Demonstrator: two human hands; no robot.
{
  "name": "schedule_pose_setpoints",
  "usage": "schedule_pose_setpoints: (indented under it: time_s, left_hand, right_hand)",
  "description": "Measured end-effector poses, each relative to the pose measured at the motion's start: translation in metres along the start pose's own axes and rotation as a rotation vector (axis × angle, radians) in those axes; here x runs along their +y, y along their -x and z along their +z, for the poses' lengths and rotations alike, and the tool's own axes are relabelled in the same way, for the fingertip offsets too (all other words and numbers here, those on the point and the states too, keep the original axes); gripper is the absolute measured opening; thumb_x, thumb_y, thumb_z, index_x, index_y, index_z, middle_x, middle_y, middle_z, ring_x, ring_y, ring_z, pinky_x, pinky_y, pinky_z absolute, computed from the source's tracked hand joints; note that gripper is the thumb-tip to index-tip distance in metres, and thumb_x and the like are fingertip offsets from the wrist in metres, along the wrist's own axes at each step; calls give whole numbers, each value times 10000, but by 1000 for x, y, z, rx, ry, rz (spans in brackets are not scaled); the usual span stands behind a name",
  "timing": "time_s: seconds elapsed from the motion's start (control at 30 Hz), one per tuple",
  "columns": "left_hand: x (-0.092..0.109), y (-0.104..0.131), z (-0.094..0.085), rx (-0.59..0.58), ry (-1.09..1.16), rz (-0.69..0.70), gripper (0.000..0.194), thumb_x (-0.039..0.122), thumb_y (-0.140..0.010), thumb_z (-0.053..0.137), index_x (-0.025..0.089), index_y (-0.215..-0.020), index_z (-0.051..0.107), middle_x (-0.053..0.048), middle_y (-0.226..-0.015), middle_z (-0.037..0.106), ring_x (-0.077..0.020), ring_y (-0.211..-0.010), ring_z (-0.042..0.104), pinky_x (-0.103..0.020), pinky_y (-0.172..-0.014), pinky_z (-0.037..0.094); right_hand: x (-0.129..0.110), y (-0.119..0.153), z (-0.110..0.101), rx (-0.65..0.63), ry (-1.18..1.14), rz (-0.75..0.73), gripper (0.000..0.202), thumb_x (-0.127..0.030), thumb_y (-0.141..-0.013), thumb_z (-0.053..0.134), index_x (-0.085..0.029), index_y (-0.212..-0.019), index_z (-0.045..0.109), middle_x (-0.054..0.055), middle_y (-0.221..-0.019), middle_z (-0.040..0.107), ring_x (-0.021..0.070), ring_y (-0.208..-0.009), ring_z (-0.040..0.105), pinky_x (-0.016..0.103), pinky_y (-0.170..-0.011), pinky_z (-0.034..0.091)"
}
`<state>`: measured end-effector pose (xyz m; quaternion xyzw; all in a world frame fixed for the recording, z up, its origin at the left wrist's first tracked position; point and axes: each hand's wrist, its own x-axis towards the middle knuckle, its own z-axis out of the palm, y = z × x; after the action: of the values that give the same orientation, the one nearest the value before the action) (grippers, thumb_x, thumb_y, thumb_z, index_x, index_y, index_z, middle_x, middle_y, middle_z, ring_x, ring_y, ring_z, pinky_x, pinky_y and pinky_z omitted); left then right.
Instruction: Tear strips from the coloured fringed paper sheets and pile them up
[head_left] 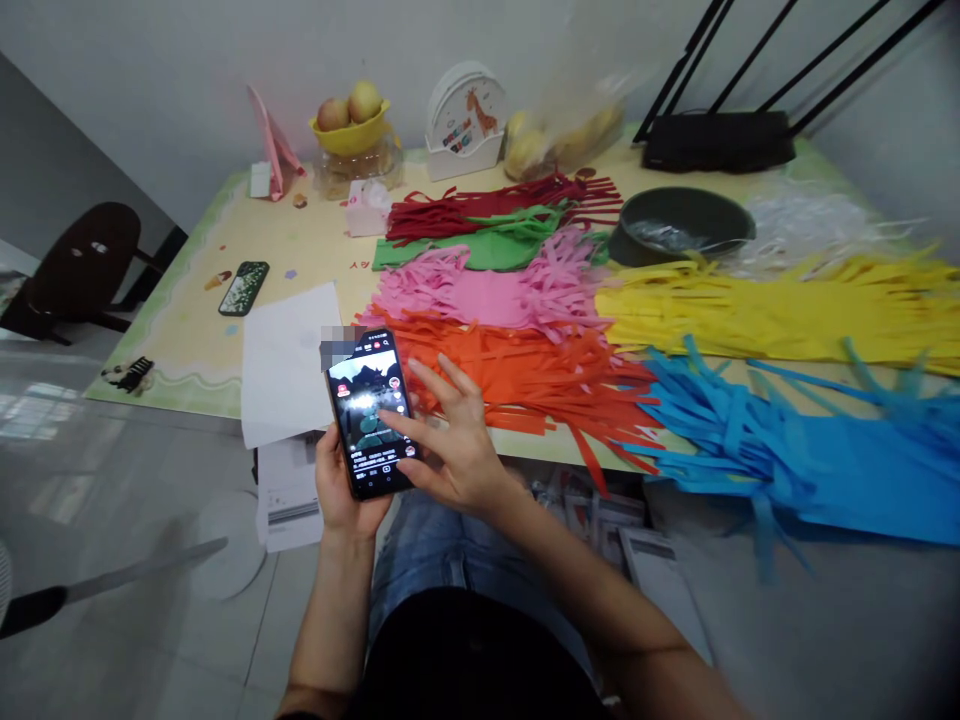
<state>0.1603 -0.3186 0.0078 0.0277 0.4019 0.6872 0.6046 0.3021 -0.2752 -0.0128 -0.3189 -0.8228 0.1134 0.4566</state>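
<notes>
A lit smartphone [369, 415] rests upright in my left hand [346, 490], whose fingers wrap round its lower part. Over the right side of the screen is my right hand [454, 440], fingers spread, one fingertip at the glass. Orange fringed material [495, 365] lies just beyond my right hand, with pink [487, 292], green [480, 250] and dark red [450, 215] fringed pieces behind it. To the right are yellow [780, 315] and blue [862, 470] fringed pieces. White paper [289, 350] lies left of the phone.
On the table [195, 340] are a second phone [244, 288], a hair clip [129, 374], a yellow fruit bowl [349, 135], a dark round bowl [679, 225] and a black router [716, 140]. A stool [90, 260] and a fan base [225, 550] stand at left.
</notes>
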Motion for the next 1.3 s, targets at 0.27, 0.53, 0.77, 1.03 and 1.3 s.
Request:
schedule_pose_setpoints:
  time_s: [0.27,0.53,0.77,1.03,1.3]
  left_hand:
    - [-3,-2,1,32,-10,-35,429,461,-840,599,167,-1121,733,-119,-1103,751,-268,-1005,719,-444,-965,552]
    - [-1,-3,-4,-21,-35,-36,443,460,-877,564,181,-1191,705,-115,-1118,751,-279,-1028,719,-465,-963,557]
    - [28,-6,-27,-98,-97,-7,589,482,-885,552,169,-1384,569,-182,-1225,707,-353,-1071,705,-552,-896,577]
    - [86,-13,-78,-12,-189,205,632,385,-765,709,152,-1339,584,-175,-1183,722,-342,-1026,721,-472,-805,627]
    - [97,-17,-95,78,-330,125,557,127,-662,740,96,-1210,638,-163,-1079,752,-316,-896,747,-426,-765,636]
  right_hand:
    - [4,6,2,18,-32,-9,380,-510,-902,622,-299,-1198,732,46,-1607,347,360,-1489,264,583,-1177,321]
    - [3,10,-6,90,-53,-40,403,-486,-980,489,-233,-1202,710,99,-1571,379,364,-1459,327,583,-1153,354]
    - [15,31,-10,83,-34,-3,403,-434,-1015,421,-214,-1235,676,131,-1491,480,349,-1421,381,550,-1110,395]
    - [40,60,0,62,20,76,323,-272,-968,531,-207,-1255,666,141,-1447,536,345,-1381,446,544,-1091,416]
    - [47,67,0,86,63,101,302,-221,-951,549,-216,-1225,676,134,-1375,603,328,-1327,517,526,-1059,449]
